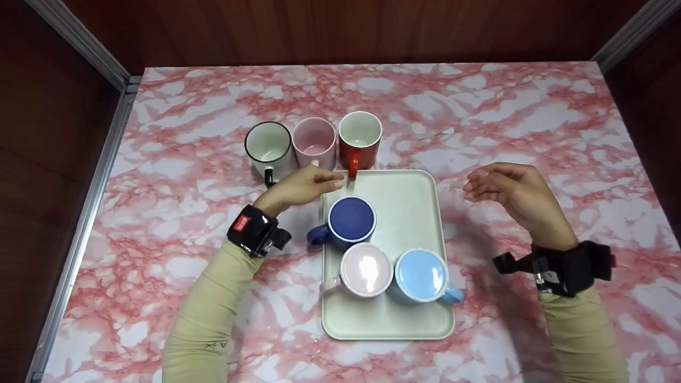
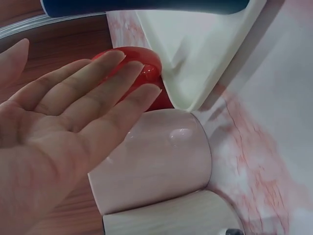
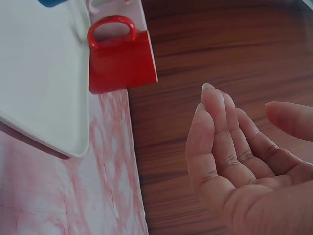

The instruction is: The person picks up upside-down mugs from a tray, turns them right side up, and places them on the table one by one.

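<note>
My left hand (image 1: pixel 304 186) reaches over the tray's upper left corner with fingers extended, holding nothing. Its fingertips are near the handle of a red mug (image 1: pixel 368 154). Left of the red mug stand a pink mug (image 1: pixel 315 137) and a white mug with a black rim (image 1: pixel 269 142), both open side up and partly behind the hand. On the cream tray (image 1: pixel 415 207) stand a dark blue mug (image 1: pixel 352 219), a pale pink mug (image 1: pixel 367 270) and a light blue mug (image 1: pixel 422 274), showing flat, coloured tops. Right of the tray hovers my right hand (image 1: pixel 518 194), its fingers loosely bent around nothing.
The red-and-white marbled tabletop (image 1: pixel 521 117) extends around the tray. Dark wood panels (image 1: pixel 340 32) rise behind it and at both sides, with metal strips (image 1: pixel 90 48) at the corners. The red mug's handle overhangs the tray's far rim.
</note>
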Tool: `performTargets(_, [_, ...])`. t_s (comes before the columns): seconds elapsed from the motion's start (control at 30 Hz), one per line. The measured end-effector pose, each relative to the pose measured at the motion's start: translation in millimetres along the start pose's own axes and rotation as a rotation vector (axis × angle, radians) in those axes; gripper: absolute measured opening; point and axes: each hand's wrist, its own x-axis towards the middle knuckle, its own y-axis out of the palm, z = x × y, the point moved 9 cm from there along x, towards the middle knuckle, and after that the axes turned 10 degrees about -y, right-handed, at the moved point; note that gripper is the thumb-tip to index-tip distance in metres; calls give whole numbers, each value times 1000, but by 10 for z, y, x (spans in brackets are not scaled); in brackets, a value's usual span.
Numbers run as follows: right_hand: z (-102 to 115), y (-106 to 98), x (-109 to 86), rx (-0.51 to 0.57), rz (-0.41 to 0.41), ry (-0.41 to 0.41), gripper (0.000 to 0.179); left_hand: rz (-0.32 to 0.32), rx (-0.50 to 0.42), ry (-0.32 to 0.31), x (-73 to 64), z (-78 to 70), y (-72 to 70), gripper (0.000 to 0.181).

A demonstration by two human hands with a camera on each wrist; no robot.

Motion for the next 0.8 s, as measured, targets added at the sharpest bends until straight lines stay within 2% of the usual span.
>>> performTargets(0.1, [-11, -17, -12, -9, -5, 8, 21, -5, -3, -16, -78, 40, 8, 35])
performTargets(0.2, [-17, -37, -26, -26, -13, 14, 21, -11, 39, -40, -166, 93, 25, 35])
performTargets(0.33, [-35, -57, -36, -43, -21, 26, 21, 0, 160, -36, -295, 134, 71, 37])
performTargets(0.43, [-52, -74, -45, -60, -28, 34, 21, 26, 227, -8, -384, 148, 120, 37])
performTargets(0.6, [-75, -95, -58, -76, -35, 36, 21, 69, 229, 2, -468, 184, 205, 33])
performTargets(0.8, [-98, -93, -70, -84, -14, 36, 23, 19, 246, 5, -515, 176, 237, 25])
